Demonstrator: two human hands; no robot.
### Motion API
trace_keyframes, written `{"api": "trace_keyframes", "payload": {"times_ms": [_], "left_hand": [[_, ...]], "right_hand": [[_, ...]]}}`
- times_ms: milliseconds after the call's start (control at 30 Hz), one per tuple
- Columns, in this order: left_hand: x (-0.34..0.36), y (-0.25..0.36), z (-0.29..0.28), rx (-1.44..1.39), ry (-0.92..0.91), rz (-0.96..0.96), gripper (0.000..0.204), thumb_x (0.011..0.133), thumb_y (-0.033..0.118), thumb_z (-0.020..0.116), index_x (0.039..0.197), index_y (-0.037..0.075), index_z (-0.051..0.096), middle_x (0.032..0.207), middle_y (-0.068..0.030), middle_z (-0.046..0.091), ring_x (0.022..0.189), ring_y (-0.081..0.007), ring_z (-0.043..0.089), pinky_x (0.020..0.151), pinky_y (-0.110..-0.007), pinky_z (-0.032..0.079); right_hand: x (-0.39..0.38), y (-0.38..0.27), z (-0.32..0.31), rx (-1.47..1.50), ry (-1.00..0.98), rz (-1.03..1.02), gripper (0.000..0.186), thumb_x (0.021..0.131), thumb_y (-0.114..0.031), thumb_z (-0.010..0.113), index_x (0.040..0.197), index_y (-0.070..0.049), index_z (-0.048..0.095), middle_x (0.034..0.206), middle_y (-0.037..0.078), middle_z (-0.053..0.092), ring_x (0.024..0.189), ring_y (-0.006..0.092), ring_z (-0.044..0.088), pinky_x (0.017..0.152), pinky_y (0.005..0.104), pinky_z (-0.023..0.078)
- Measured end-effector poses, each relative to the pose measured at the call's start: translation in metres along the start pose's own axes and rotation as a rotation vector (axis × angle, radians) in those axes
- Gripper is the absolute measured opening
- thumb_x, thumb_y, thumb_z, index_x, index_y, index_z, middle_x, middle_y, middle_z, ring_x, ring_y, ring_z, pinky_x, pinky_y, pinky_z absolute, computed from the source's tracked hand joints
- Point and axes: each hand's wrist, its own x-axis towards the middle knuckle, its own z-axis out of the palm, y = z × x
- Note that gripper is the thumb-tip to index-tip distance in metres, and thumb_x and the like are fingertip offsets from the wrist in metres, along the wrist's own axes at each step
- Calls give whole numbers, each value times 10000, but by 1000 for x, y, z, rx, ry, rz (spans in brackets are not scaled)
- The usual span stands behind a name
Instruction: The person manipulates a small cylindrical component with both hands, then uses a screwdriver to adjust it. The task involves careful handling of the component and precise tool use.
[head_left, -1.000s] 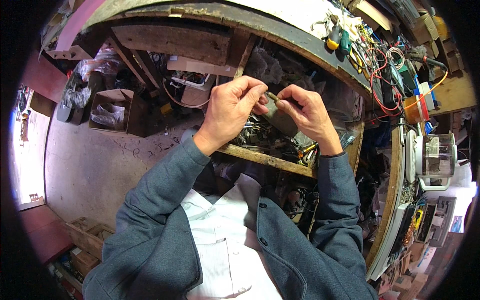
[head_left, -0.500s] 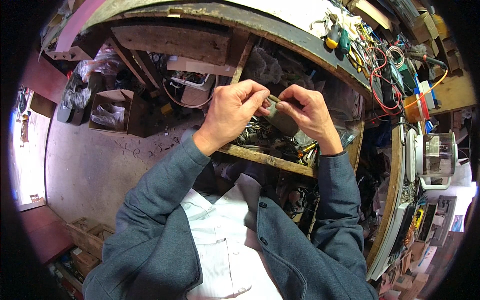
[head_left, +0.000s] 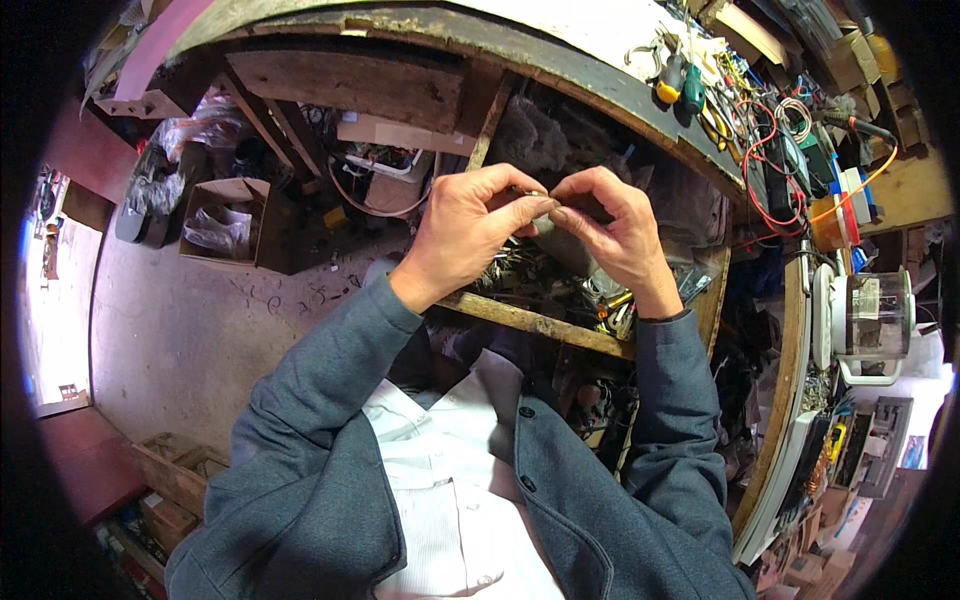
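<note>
We find the left hand (head_left: 468, 232) and right hand (head_left: 612, 232) meeting fingertip to fingertip, each grip pressed together on one small dark part (head_left: 541, 205) — too small to identify — held above the cluttered open drawer (head_left: 560, 300), with the table (head_left: 600, 75) beyond.

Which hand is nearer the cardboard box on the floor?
Left. The left hand is up right of the cardboard box; the right hand lies farther right, beyond the left hand.
</note>
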Motion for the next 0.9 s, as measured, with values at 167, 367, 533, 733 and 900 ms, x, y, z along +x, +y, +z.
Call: {"api": "trace_keyframes", "payload": {"times_ms": [167,367,533,733,900], "left_hand": [[-2,3,0,-57,-11,19,123,983,67,729,1071,-19,726,941,-71,757,818,-110,718,742,-243,592],[-4,8,0,-50,-64,29,119,983,55,722,1067,-29,722,949,-80,758,838,-119,729,759,-249,600],[-5,9,1,-44,-125,41,121,988,45,711,1080,-34,716,949,-80,758,840,-125,733,757,-249,599],[-1,6,0,-123,-7,25,125,991,56,712,1083,-29,720,947,-77,758,823,-118,724,744,-243,595],[-1,1,0,-170,-11,11,133,992,58,713,1092,-29,713,956,-81,756,804,-116,719,737,-246,596]], "right_hand": [[-3,-1,-2,85,-23,67,158,940,-136,773,1020,-28,690,850,50,674,726,111,586,653,284,484],[-6,2,-3,241,-111,148,166,999,-176,716,985,-17,672,771,23,594,704,95,505,636,264,440],[-4,4,-9,255,-227,213,211,1052,-208,647,970,-13,656,741,5,562,699,78,467,629,262,427],[-1,-3,4,372,-71,191,164,1013,-170,707,1040,-9,691,806,-17,662,761,66,585,675,249,491],[-3,4,2,222,-13,150,173,942,-139,780,1029,-6,712,824,26,704,770,72,622,690,246,509]]}}
